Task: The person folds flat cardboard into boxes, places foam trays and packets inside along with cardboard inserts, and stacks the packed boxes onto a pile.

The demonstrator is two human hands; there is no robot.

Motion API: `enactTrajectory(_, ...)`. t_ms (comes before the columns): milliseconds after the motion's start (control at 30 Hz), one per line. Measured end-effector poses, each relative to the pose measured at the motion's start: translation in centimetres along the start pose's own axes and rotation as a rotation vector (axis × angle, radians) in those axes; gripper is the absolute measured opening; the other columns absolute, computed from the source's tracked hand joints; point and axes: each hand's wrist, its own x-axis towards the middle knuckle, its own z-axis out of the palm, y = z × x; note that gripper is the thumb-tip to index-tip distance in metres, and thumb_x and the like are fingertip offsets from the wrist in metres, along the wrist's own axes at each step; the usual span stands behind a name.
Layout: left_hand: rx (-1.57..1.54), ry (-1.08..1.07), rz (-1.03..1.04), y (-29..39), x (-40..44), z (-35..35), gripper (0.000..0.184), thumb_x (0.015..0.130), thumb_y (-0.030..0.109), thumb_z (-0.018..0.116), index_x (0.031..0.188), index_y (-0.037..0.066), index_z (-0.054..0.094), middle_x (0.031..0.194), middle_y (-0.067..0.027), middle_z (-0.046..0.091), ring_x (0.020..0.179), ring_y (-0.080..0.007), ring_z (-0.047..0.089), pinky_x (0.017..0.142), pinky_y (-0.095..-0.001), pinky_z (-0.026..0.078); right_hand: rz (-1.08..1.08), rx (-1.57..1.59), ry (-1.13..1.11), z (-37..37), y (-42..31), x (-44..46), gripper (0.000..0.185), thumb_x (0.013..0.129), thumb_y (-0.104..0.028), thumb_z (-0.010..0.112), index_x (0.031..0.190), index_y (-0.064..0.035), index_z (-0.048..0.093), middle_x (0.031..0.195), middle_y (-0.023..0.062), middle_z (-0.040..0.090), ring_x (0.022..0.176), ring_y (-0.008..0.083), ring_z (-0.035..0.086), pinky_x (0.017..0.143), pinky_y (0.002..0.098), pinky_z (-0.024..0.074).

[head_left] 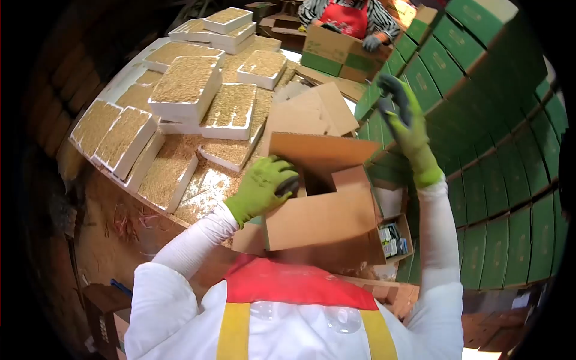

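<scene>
An open cardboard box (321, 219) stands in front of my body with its flaps raised, and its inside is mostly in shadow. My left hand (262, 187), in a green glove with a dark palm, has its fingers bent over the box's left edge. Raised to the right of the box is my right hand (405, 123), in a matching glove. Its fingers and thumb are apart and curved, with nothing between them. Beyond the box lies a flat cardboard piece (315, 111).
White trays (180, 99) topped with tan, grainy material are stacked across the table on the left. Green boxes (441, 69) form a tall wall on the right. A small carton (395, 240) holds printed packets. Opposite, a co-worker (348, 21) handles a green-and-brown box (339, 51).
</scene>
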Motion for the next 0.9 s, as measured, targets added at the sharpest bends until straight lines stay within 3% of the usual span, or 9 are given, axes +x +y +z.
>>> enactTrajectory(133,0.357,0.326,0.138,0.6,-2.4,-0.2,0.046,0.073,0.028,0.079,0.113,0.012,0.065,0.111,-0.0083,0.061,0.104,-0.0313,0.056,0.094,-0.0435,0.043,-0.041,-0.399,-0.59,5.5,2.6,-12.2,0.071,0.089,-0.052,0.058,0.143,-0.0069,0.046,0.15,0.0191,0.041,0.139,0.0418,0.035,0.117,0.0492,0.0226)
enactTrajectory(267,0.176,0.459,-0.409,5.3,-4.0,0.3,0.067,0.078,0.025,0.079,0.134,0.005,0.048,0.115,-0.0116,0.057,0.11,-0.0266,0.053,0.093,-0.0366,0.044,0.005,-0.409,-0.629,5.7,1.1,-16.1,0.082,0.088,-0.058,0.057,0.15,-0.0079,0.037,0.16,0.0184,0.023,0.148,0.0392,0.019,0.12,0.0487,0.0158)
enactTrajectory(367,-1.157,0.249,-1.078,4.2,-5.9,2.2,0.077,0.088,0.021,0.074,0.147,-0.002,0.029,0.103,-0.0076,0.064,0.086,-0.0109,0.057,0.074,-0.0238,0.048,-0.006,-0.348,-0.523,5.9,2.1,-15.0,0.067,0.093,-0.047,0.058,0.143,-0.0043,0.046,0.152,0.018,0.039,0.142,0.0327,0.035,0.118,0.0447,0.0247)
enactTrajectory(467,-1.075,0.118,-1.055,3.9,-5.4,2.8,0.07,0.091,0.016,0.07,0.148,0.007,0.031,0.087,0.0003,0.064,0.064,-0.0026,0.051,0.055,-0.0154,0.042,0.514,0.897,-0.053,2.9,5.5,-14.2,0.049,0.096,-0.03,0.059,0.137,-0.0023,0.053,0.137,0.0112,0.056,0.126,0.0224,0.052,0.109,0.0354,0.0379)
enactTrajectory(533,-1.022,0.173,-1.081,4.5,-4.7,2.6,0.026,0.093,0.025,0.067,0.114,0.011,0.057,0.078,0.0095,0.055,0.059,-0.0004,0.041,0.051,-0.0166,0.031,0.634,0.687,0.217,-0.2,7.5,-14.6,0.038,0.098,-0.014,0.056,0.133,-0.0009,0.055,0.124,0.0047,0.063,0.113,0.0127,0.059,0.099,0.026,0.0445)
enactTrajectory(600,-1.045,0.181,-1.085,5.4,-3.9,2.0,0.025,0.094,0.025,0.067,0.112,0.012,0.057,0.079,0.0093,0.054,0.06,-0.0003,0.04,0.051,-0.017,0.03,0.723,0.677,0.131,-2.1,8.8,-15.4,0.035,0.098,-0.01,0.055,0.132,-0.0008,0.056,0.124,0.0044,0.062,0.113,0.0118,0.059,0.097,0.0248,0.0448)
enactTrajectory(800,-0.831,0.173,-1.036,6.0,-3.5,1.0,0.058,0.093,0.021,0.068,0.141,0.003,0.043,0.105,-0.0034,0.061,0.076,-0.0062,0.055,0.064,-0.0204,0.045,0.613,0.65,-0.115,-1.9,8.7,-15.7,0.036,0.092,-0.003,0.062,0.127,-0.0017,0.057,0.125,0.0017,0.06,0.114,0.0086,0.056,0.094,0.0238,0.0464)
enactTrajectory(867,-0.448,0.334,-0.783,4.7,-4.9,2.0,0.079,0.082,0.023,0.076,0.148,0.001,0.036,0.14,-0.0143,0.047,0.128,-0.0258,0.044,0.102,-0.04,0.039,0.605,0.603,-0.339,-2.3,7.3,-18.0,0.039,0.09,-0.002,0.065,0.127,-0.0025,0.057,0.124,0.0011,0.06,0.116,0.0081,0.055,0.094,0.024,0.0467)
enactTrajectory(900,-0.172,0.264,-0.596,5.8,-4.1,0.4,0.076,0.08,0.022,0.077,0.144,0.002,0.042,0.137,-0.015,0.05,0.126,-0.0293,0.046,0.102,-0.0412,0.04,0.547,0.579,-0.361,-2.7,6.8,-19.0,0.04,0.089,-0.001,0.066,0.128,-0.003,0.056,0.124,0.0014,0.059,0.115,0.0088,0.055,0.095,0.0248,0.0468)
